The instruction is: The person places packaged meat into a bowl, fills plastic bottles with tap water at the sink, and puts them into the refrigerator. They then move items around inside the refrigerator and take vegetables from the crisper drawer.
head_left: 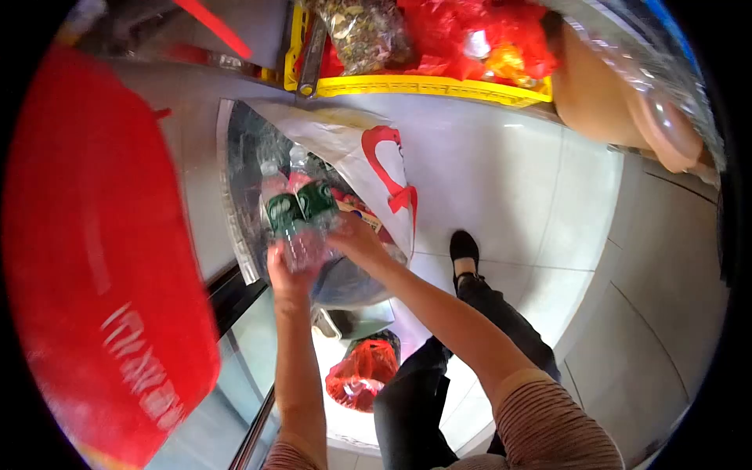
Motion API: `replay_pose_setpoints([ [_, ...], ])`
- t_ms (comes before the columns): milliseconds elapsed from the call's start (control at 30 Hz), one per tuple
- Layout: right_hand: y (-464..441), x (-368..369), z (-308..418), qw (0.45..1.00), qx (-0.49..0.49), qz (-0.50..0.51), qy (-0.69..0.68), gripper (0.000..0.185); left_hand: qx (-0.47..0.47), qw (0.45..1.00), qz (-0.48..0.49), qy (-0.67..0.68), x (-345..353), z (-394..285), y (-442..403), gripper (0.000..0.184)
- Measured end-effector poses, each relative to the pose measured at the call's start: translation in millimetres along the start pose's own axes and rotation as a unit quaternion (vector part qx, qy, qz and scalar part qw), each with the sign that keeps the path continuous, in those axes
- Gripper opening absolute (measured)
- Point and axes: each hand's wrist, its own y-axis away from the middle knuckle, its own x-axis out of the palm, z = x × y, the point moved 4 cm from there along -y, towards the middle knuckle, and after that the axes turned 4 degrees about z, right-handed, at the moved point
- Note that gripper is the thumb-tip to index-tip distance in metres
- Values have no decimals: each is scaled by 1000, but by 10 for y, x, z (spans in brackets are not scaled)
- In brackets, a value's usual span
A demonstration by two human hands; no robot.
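Note:
Two clear plastic bottles with green labels [317, 200] lie side by side, caps pointing away from me. My left hand [291, 270] is closed around their lower end. On their right side, my right hand [356, 239] is closed against the bottles, its fingertips partly hidden. Beneath them gapes a large white woven bag [345, 137] with red print on its outer side. Inside the bag, packages with red and yellow printing [362, 219] show beside the bottles; the rest of its contents is dark and blurred.
A yellow crate [439, 88] with red plastic bags stands at the top. Large red fabric or bag [110, 258] with white characters fills the left. A bin lined with a red bag [364, 372] sits near my legs. My shoe [464, 247] is on the tiled floor.

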Motion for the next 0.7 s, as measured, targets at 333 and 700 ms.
replay_pose_setpoints([
  [333, 2966, -332, 948, 997, -58, -11, 53, 65, -75, 958, 262, 89, 2227, 538, 2504, 93],
  [700, 5583, -1255, 1923, 959, -154, -235, -19, 47, -207, 887, 389, -141, 4041, 1339, 4582, 82],
])
